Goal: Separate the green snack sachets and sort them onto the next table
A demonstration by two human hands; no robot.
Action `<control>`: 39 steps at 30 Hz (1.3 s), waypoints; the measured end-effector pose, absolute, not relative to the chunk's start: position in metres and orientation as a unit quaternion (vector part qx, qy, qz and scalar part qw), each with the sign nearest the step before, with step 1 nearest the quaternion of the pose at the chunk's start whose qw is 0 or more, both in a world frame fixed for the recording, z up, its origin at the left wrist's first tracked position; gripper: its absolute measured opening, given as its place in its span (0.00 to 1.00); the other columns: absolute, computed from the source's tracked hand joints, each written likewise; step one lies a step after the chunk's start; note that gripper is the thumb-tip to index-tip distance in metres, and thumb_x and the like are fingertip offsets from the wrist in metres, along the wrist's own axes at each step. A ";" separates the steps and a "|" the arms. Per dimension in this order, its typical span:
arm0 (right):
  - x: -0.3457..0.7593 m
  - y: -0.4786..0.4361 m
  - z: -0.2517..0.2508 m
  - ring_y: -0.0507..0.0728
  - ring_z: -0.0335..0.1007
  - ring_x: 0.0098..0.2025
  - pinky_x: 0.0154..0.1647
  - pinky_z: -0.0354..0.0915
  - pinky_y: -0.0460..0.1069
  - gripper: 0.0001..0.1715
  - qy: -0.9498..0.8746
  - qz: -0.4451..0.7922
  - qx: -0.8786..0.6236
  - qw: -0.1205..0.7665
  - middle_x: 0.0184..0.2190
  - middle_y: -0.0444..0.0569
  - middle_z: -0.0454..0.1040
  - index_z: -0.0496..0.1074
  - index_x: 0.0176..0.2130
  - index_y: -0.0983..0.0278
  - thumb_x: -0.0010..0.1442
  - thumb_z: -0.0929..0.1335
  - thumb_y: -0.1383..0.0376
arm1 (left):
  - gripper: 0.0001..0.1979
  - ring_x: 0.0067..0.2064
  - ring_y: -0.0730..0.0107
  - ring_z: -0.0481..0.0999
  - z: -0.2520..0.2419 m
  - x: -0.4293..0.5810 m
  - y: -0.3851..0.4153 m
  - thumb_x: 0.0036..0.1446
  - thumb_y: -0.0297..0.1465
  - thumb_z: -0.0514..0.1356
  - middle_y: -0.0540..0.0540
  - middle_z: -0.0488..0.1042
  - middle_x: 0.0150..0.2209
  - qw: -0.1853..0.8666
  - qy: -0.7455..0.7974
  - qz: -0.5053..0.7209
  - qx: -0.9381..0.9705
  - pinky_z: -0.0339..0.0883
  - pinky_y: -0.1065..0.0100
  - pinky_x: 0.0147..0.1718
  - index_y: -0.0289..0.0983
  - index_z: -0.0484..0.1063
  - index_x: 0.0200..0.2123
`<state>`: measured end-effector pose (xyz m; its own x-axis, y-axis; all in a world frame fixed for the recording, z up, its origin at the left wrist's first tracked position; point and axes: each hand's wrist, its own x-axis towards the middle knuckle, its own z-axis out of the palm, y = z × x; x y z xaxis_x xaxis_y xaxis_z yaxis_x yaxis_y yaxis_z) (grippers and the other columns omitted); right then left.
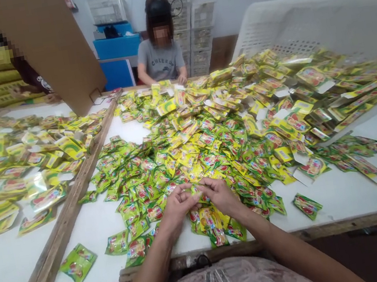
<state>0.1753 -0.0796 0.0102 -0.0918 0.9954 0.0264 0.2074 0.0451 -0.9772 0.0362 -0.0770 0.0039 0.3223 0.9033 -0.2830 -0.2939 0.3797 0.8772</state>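
Observation:
My left hand (pixel 179 205) and my right hand (pixel 221 197) meet close to the table's front edge, thumbs and fingers closed on a small green packet (pixel 195 191). My fingers cover most of that packet. Beneath and around my hands spreads a pile of shiny green packets (pixel 138 188) with red and white print. Yellow packets (pixel 209 217) lie just below my hands, partly under them. Behind the packets, yellow-and-green cardboard boxes (pixel 290 125) are heaped, several with their white end flaps open.
A wooden divider (pixel 73 214) splits the white table; more boxes (pixel 50 197) lie left of it. A large white crate (pixel 284 22) lies tipped at the right, boxes spilling from it. A brown cardboard sheet (pixel 51 48) stands at the back. A co-worker (pixel 161 60) sits opposite; another person is partly hidden at left.

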 end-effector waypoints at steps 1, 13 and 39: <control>0.177 -0.078 0.012 0.52 0.62 0.27 0.31 0.58 0.47 0.14 -0.618 0.421 -0.519 0.414 0.22 0.43 0.67 0.67 0.23 0.63 0.55 0.63 0.59 | 0.24 0.22 0.75 0.72 0.005 0.039 -0.076 0.38 0.38 0.69 0.57 0.66 0.19 0.720 0.418 0.406 0.378 0.68 0.73 0.25 0.34 0.67 0.37; 0.216 -0.090 -0.003 0.60 0.63 0.33 0.32 0.58 0.51 0.14 -0.733 0.048 -0.639 0.227 0.29 0.52 0.69 0.66 0.29 0.63 0.55 0.66 0.54 | 0.21 0.19 0.73 0.71 -0.004 0.027 -0.071 0.35 0.41 0.69 0.58 0.60 0.14 0.628 0.510 0.462 0.364 0.63 0.75 0.16 0.35 0.61 0.19; 0.169 -0.081 0.015 0.50 0.57 0.24 0.24 0.57 0.44 0.18 -0.526 0.462 -0.565 0.438 0.21 0.40 0.63 0.65 0.27 0.63 0.50 0.67 0.51 | 0.21 0.18 0.80 0.64 0.001 0.037 -0.072 0.34 0.32 0.70 0.61 0.60 0.17 0.656 0.452 0.477 0.370 0.66 0.74 0.23 0.38 0.63 0.31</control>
